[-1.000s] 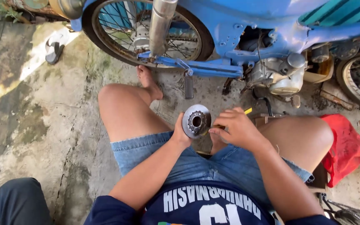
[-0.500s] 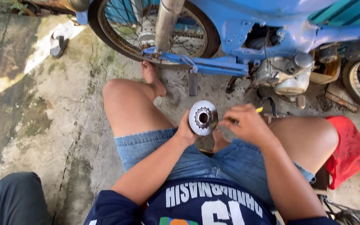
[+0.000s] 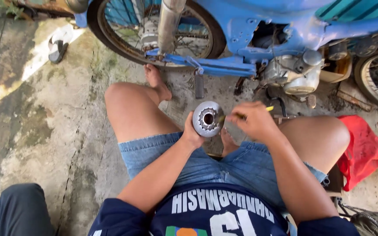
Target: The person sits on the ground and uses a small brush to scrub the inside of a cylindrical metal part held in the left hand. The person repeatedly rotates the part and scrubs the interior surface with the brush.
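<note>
Stained concrete floor [image 3: 44, 131]: blue motorbike [image 3: 259, 30], sandal [image 3: 57, 47] (sunlit), red cloth [image 3: 364, 150].

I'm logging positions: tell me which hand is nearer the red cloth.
Right. The right hand sits near the middle of the picture, closer to the red cloth at the right; the left hand, holding the metal disc, is farther.

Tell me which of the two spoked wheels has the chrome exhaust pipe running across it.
The wheel at upper left, beside the person's bare foot. The exhaust pipe crosses its spokes; the wheel at the right edge is cut off by the frame with no pipe across it.
</note>
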